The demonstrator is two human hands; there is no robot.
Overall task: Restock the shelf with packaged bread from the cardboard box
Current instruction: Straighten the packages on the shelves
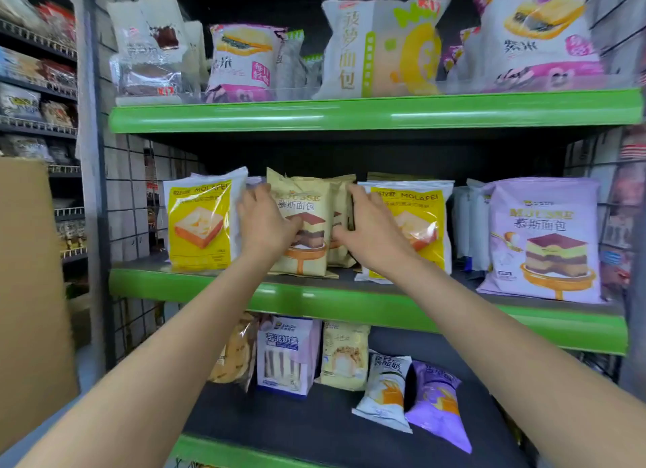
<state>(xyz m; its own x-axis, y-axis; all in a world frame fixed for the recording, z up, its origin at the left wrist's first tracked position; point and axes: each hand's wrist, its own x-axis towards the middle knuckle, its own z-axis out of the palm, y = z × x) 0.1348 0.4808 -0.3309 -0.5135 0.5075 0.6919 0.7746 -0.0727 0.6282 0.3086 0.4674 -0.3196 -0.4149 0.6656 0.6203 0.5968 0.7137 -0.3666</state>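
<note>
Both hands are up on the middle shelf [349, 294]. The left hand [264, 223] and right hand [374, 228] have their fingers curled round the sides of a beige mousse bread pack [304, 202], standing upright between two yellow toast packs [199, 223]. A cardboard box [31, 292] sits at the far left.

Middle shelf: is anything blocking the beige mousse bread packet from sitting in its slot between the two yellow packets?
Nothing visible blocks it. The beige mousse packet already stands on the middle shelf, between the left yellow packet and right yellow packet, with left hand and right hand on it.
</note>
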